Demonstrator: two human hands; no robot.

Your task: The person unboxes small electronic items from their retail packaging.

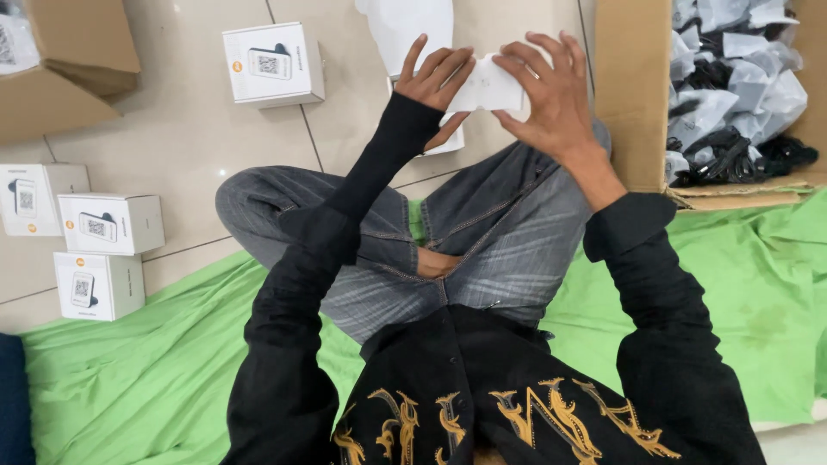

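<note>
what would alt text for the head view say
Seated cross-legged on a green cloth, a person holds a small white box between the left hand and right hand. Four white boxes sit left; a carton of bagged cables sits right.

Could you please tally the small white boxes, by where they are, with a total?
Held in the left hand and right hand: 1 white box
Lying on the tiled floor: 4 white boxes
Total: 5

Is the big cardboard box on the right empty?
No, the big cardboard box is full of black cables in clear plastic bags.
</note>
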